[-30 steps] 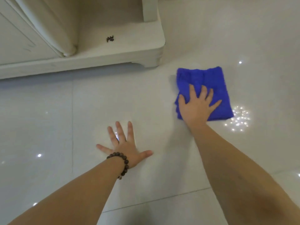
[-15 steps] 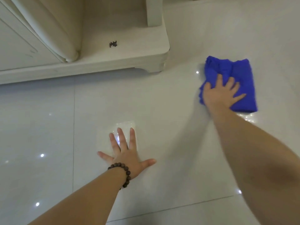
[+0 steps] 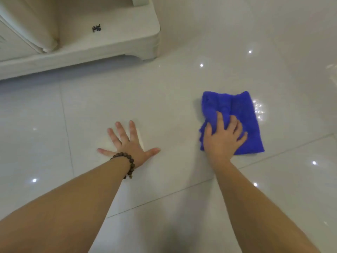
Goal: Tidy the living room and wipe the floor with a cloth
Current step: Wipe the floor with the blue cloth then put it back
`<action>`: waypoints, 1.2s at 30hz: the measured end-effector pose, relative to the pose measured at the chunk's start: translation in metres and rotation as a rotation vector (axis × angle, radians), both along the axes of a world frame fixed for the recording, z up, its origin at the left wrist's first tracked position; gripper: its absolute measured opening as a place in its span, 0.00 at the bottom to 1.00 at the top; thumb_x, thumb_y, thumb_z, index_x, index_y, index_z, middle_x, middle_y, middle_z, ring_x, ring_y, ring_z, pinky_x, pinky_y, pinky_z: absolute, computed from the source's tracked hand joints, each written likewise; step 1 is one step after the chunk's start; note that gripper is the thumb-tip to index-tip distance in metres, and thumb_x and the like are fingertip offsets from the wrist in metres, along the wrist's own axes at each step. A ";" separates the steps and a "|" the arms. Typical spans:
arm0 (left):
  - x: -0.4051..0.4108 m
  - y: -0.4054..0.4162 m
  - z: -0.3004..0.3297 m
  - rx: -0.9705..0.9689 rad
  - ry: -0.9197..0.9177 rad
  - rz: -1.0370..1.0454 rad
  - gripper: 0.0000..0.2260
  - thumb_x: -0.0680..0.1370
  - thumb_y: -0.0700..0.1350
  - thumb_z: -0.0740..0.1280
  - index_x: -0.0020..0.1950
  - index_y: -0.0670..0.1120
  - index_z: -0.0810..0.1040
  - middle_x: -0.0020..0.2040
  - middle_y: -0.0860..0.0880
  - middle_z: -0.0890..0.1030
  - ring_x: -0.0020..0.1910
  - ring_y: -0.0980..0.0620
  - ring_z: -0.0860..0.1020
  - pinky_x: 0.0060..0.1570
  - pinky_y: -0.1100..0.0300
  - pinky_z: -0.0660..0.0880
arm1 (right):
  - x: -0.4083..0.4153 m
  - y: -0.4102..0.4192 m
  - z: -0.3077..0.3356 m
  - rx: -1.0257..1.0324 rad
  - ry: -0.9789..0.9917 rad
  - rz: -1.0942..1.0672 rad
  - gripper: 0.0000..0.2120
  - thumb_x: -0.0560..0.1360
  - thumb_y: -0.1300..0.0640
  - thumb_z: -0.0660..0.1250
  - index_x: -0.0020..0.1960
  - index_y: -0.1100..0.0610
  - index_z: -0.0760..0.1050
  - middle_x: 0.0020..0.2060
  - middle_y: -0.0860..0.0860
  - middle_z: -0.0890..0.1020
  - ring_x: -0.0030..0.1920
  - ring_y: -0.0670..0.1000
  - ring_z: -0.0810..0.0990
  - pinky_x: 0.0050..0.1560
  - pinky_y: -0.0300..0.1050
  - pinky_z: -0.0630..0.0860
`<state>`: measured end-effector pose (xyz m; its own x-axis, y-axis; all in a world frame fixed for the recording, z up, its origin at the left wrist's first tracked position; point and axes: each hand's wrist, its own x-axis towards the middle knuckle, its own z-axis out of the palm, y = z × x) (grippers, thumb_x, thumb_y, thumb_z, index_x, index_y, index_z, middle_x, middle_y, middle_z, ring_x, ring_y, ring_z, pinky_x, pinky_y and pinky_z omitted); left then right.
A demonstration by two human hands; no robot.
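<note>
Step in hand: floor wiping, judged from the cloth pressed to the tiles; no sign here of the tidying part.
Cloth: blue cloth [image 3: 237, 114], folded to a rough rectangle, lies flat on the white floor [image 3: 182, 99], right of centre, well apart from the furniture; its near edge sits close to a grout line.
Right hand: right hand [image 3: 223, 138] rests on the near-left part of the cloth, fingers bent and digging into the fabric, which is bunched up under them. A loose clutch rather than a flat palm; the thumb side is at the cloth's left edge.
Left hand: left hand [image 3: 128, 145] is splayed flat on bare tile, fingers straight and spread, grasping nothing. It reads as a prop for body weight. A beaded bracelet [image 3: 128, 164] sits at the wrist.
Surroundings: pale furniture base [image 3: 109, 50] at upper left, standing on the floor, with a small dark object [image 3: 96, 28] on its ledge; what that is cannot be told. Bright glints to the right of the cloth may be wet patches or lamp reflections; uncertain.
Next move calls for: steady downward pressure through the right palm while sliding the cloth over unwiped tile, the left hand bearing the load.
Watch: the bunched fold could roll under and cut the wiping contact.
</note>
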<state>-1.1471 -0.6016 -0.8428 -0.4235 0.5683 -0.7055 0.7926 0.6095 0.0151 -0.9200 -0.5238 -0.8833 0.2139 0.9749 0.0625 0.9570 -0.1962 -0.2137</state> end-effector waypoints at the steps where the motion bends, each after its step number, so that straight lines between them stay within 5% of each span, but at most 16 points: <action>1: 0.001 -0.001 0.001 0.010 -0.002 0.000 0.55 0.62 0.80 0.55 0.72 0.56 0.24 0.72 0.47 0.23 0.72 0.40 0.27 0.62 0.21 0.45 | -0.031 -0.034 -0.002 0.009 -0.017 0.167 0.23 0.74 0.41 0.58 0.68 0.44 0.71 0.68 0.55 0.71 0.69 0.60 0.66 0.70 0.65 0.54; 5: -0.003 -0.008 -0.003 0.097 -0.018 -0.002 0.54 0.65 0.77 0.60 0.74 0.57 0.28 0.74 0.48 0.26 0.74 0.41 0.29 0.62 0.22 0.45 | -0.035 -0.085 -0.003 -0.043 -0.055 0.711 0.23 0.74 0.41 0.59 0.68 0.42 0.70 0.66 0.53 0.73 0.68 0.57 0.69 0.70 0.62 0.57; 7: -0.005 -0.020 -0.004 0.175 -0.009 -0.039 0.52 0.66 0.76 0.59 0.76 0.56 0.32 0.76 0.48 0.29 0.75 0.43 0.31 0.65 0.24 0.45 | 0.027 -0.073 -0.006 0.002 -0.131 0.596 0.23 0.75 0.41 0.57 0.68 0.43 0.70 0.66 0.55 0.73 0.67 0.58 0.69 0.70 0.61 0.58; 9: -0.007 -0.043 -0.007 0.259 0.000 -0.058 0.50 0.67 0.76 0.57 0.77 0.56 0.33 0.77 0.47 0.31 0.75 0.44 0.32 0.68 0.27 0.44 | 0.084 -0.070 0.001 -0.063 -0.055 0.160 0.24 0.75 0.41 0.54 0.69 0.45 0.69 0.68 0.56 0.70 0.68 0.60 0.66 0.71 0.62 0.56; 12: 0.002 -0.098 -0.007 0.292 0.020 -0.082 0.50 0.67 0.78 0.54 0.75 0.56 0.29 0.76 0.45 0.30 0.75 0.44 0.31 0.68 0.28 0.42 | 0.056 -0.113 0.009 -0.086 0.037 -0.198 0.23 0.75 0.43 0.57 0.69 0.46 0.70 0.69 0.57 0.69 0.69 0.61 0.65 0.70 0.65 0.55; 16: 0.008 -0.179 -0.004 0.192 0.009 -0.086 0.51 0.65 0.80 0.49 0.74 0.56 0.28 0.75 0.45 0.28 0.74 0.44 0.29 0.67 0.27 0.41 | -0.030 -0.187 0.014 -0.168 -0.043 0.347 0.22 0.76 0.41 0.57 0.69 0.44 0.69 0.67 0.55 0.72 0.69 0.59 0.66 0.71 0.63 0.55; 20: -0.011 -0.212 0.001 0.000 0.011 -0.167 0.56 0.60 0.82 0.51 0.68 0.55 0.19 0.73 0.44 0.24 0.73 0.42 0.27 0.65 0.25 0.42 | -0.009 -0.180 0.043 -0.424 -0.038 0.514 0.29 0.76 0.35 0.56 0.75 0.39 0.56 0.75 0.51 0.60 0.74 0.56 0.56 0.73 0.60 0.52; 28: -0.013 -0.209 0.005 -0.033 0.020 -0.222 0.60 0.59 0.81 0.57 0.66 0.53 0.17 0.71 0.42 0.23 0.72 0.39 0.27 0.65 0.24 0.44 | -0.019 -0.163 0.037 -0.504 -0.125 0.481 0.40 0.67 0.21 0.44 0.73 0.33 0.36 0.76 0.46 0.35 0.74 0.58 0.31 0.68 0.72 0.35; 36: -0.016 -0.214 -0.006 0.017 0.013 -0.225 0.61 0.57 0.82 0.56 0.71 0.55 0.22 0.70 0.45 0.21 0.72 0.41 0.26 0.64 0.24 0.42 | -0.007 -0.158 0.004 -0.294 -0.190 0.495 0.30 0.73 0.29 0.39 0.74 0.34 0.44 0.78 0.46 0.46 0.77 0.57 0.41 0.68 0.72 0.37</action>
